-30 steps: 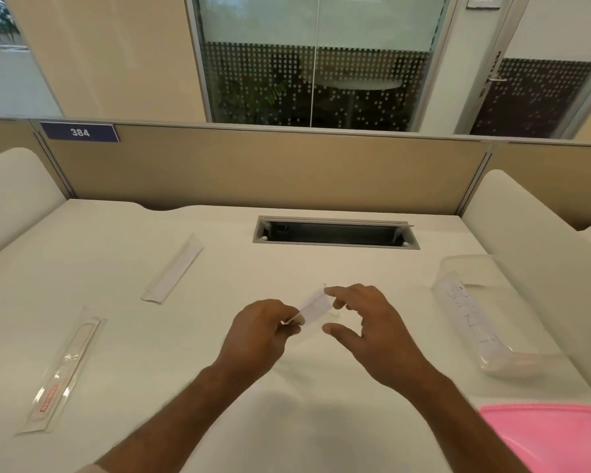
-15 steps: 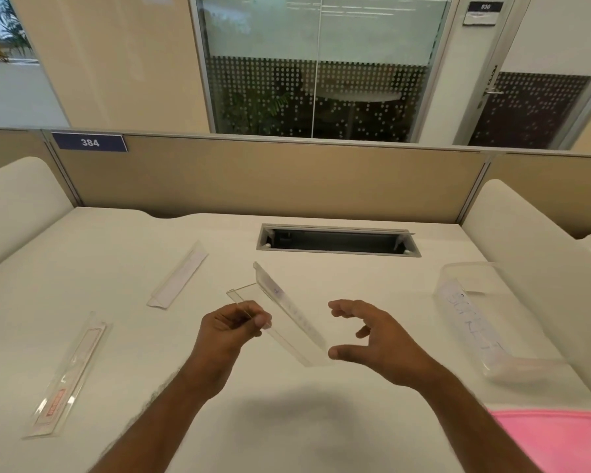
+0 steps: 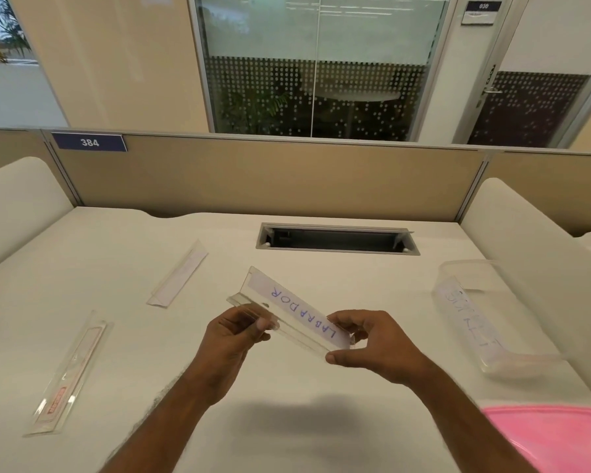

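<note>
A clear plastic name-card holder [image 3: 280, 302] with a white paper strip reading LABRADOR is held above the white desk [image 3: 116, 278], slanting from far left to near right. My left hand [image 3: 234, 339] pinches the holder's clear base flap between thumb and fingers. My right hand [image 3: 372, 346] curls around the holder's near end, thumb below and fingers above.
A second holder with a white strip [image 3: 180, 278] lies at the left, a third with a red label [image 3: 67, 380] nearer left. A clear tub with handwriting [image 3: 471, 312] sits at right, a pink lid [image 3: 556, 438] at the near right corner. A cable slot [image 3: 336, 239] lies ahead.
The holder was lifted and turned so its lettered strip faces me. My right hand, apart from it half a second ago, now grips its near end. The camera tilted up a little.
</note>
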Available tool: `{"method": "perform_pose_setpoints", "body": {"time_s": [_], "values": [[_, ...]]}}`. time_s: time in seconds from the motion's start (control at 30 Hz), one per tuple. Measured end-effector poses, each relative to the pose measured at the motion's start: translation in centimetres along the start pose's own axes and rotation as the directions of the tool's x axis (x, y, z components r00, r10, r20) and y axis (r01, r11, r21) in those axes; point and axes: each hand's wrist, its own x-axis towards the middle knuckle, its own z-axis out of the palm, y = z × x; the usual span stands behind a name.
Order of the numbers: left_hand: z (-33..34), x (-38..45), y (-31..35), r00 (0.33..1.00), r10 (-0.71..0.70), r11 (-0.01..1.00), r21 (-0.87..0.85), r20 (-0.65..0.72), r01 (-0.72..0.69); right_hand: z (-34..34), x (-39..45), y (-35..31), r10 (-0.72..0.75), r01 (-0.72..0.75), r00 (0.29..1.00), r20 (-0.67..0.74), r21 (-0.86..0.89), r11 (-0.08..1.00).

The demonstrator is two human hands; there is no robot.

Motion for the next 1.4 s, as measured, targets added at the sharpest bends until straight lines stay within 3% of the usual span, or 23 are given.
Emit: {"method": "perform_pose_setpoints", "body": {"time_s": [0.2, 0.27, 0.33, 0.47, 0.6, 0.73, 0.97, 1.1, 1.4], "values": [[-1.4, -0.8, -0.7, 0.994, -0.045, 0.964, 0.257, -0.099, 0.069, -1.0, -0.9, 0.1, -0.075, 0.047, 0.993, -0.092, -0.277, 0.960], [-1.6, -1.0, -0.9, 0.974, -0.021, 0.910, 0.398, -0.225, 0.112, -1.3, -1.2, 0.3, -0.072, 0.033, 0.992, -0.106, -0.335, 0.941], [-1.6, -1.3, -1.2, 0.966, 0.069, 0.824, 0.561, -0.248, 0.085, -1.4, -1.5, 0.4, -0.067, 0.023, 0.992, -0.103, -0.381, 0.924], [-1.7, -1.7, -1.1, 0.971, 0.223, 0.669, 0.739, -0.090, -0.085, -1.5, -1.7, 0.4, -0.051, 0.011, 0.996, -0.075, -0.451, 0.892], [-1.3, -1.3, 0.4, 0.971, 0.202, 0.442, 0.873, 0.130, -0.209, -1.7, -1.9, 0.3, -0.058, 0.026, 0.997, -0.049, -0.491, 0.871], [-0.6, -0.8, 1.4, 0.954, 0.095, 0.254, 0.920, 0.284, -0.299, -1.6, -1.9, 0.2, -0.065, 0.041, 0.997, -0.030, -0.512, 0.858], [0.5, 0.2, 1.5, 0.941, 0.023, 0.069, 0.938, 0.338, -0.338, -1.5, -2.0, -0.1, -0.080, 0.060, 0.997, -0.016, -0.523, 0.850], [1.0, 0.5, 1.7, 0.939, -0.008, -0.014, 0.939, 0.345, -0.345, -1.6, -1.8, -0.4, -0.082, 0.068, 0.997, -0.003, -0.545, 0.836], [2.0, 0.3, 1.9, 0.954, -0.036, -0.097, 0.949, 0.298, -0.300, -1.8, -0.5, -1.6, -0.160, 0.149, 0.986, 0.041, -0.641, 0.753]]}}
